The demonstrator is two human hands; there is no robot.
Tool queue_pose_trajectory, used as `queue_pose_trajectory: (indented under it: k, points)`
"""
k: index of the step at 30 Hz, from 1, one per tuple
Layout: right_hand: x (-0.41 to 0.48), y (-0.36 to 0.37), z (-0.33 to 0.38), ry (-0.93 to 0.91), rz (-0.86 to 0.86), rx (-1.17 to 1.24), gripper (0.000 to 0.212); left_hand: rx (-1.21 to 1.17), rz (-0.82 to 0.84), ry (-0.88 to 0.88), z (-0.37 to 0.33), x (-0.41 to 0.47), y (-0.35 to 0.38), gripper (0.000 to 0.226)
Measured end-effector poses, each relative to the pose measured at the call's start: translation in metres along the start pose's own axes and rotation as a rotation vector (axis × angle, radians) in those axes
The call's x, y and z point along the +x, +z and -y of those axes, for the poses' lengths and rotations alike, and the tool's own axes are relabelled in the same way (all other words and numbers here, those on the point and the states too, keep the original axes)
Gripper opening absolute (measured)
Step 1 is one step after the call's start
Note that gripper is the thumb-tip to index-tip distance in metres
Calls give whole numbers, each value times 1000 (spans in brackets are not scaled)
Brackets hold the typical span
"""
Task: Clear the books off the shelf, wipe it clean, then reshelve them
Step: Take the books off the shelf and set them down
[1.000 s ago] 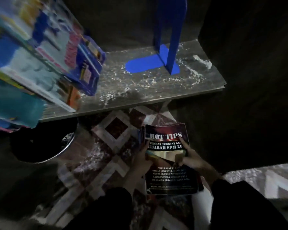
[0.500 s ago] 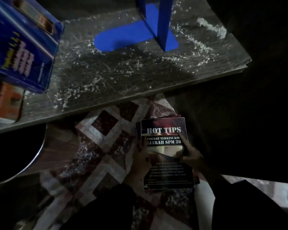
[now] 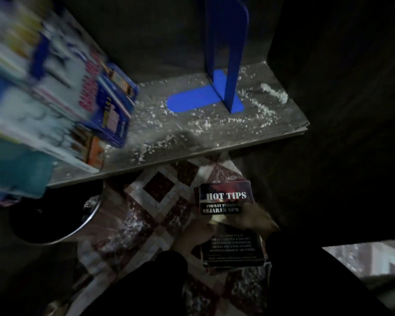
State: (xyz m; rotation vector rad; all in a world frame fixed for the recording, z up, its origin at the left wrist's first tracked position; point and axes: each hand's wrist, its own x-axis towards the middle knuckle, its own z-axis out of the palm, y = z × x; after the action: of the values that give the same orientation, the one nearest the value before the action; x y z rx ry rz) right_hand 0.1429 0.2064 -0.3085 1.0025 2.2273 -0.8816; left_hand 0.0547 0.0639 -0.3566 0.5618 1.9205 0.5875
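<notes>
Presumably to free the dusty shelf point(image 3: 203, 135) for wiping, left hand point(image 3: 193, 233) and right hand point(image 3: 257, 218) settle the stack point(image 3: 226, 197) on the floor point(image 3: 146, 222), lower centre; blur hides whether their fingers grip.

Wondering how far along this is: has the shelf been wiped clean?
No, white flecks of dust cover the shelf board around the blue bookend.

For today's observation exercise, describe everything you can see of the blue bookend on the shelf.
The blue bookend looks like thin painted metal: a tall upright plate, with a flat rounded tongue lying leftwards on the grey shelf. It stands toward the shelf's right end, ringed by pale crumbs, apart from the leaning books.
</notes>
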Motion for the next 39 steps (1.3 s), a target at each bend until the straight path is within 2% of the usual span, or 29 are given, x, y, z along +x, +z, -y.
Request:
queue_pose_trajectory:
  k: [1,2,4,6,9,12,13,15,17,21,25,29,32,34,36,39]
  points:
    - [-8,-6,12,-80,56,-17,67,-45,-41,27,3,-3,-7,73]
    - [-21,-17,32,-116,119,-58,52,-112,-68,48,-15,-28,-21,71]
    - [-50,-38,75,-194,191,-41,32,-211,-148,136,-45,-82,-48,49]
    - [-79,-58,117,-309,173,-1,29,-209,-309,229,-61,-130,-74,37]
    - [-121,-81,176,-506,111,164,17,-275,-586,347,-62,-185,-119,38]
    - [-150,-99,226,-676,-2,458,21,-360,-794,433,-76,-235,-161,23]
    - [-158,-103,243,-714,-68,532,22,-350,-898,451,-80,-252,-174,27]
    - [-167,-107,272,-779,-142,587,31,-207,-1132,489,-92,-282,-196,33]
    - [-166,-106,294,-793,-156,612,39,-101,-1251,501,-98,-294,-211,38]
    - [-157,-93,308,-791,-253,711,42,146,-1132,465,-124,-293,-222,61]
    - [-144,-86,297,-741,-279,690,49,223,-1145,200,-145,-276,-235,81]
    - [-133,-89,279,-723,-230,651,75,195,-1214,158,-156,-266,-245,78]
    - [-137,-96,272,-821,-172,657,96,249,-1255,269,-158,-263,-247,70]
    - [-140,-100,271,-893,-136,646,100,263,-1211,339,-158,-261,-250,64]
    - [-141,-103,271,-923,-98,681,102,344,-1119,262,-155,-257,-251,60]
    - [-141,-108,266,-947,-64,707,101,460,-1022,81,-151,-245,-244,69]
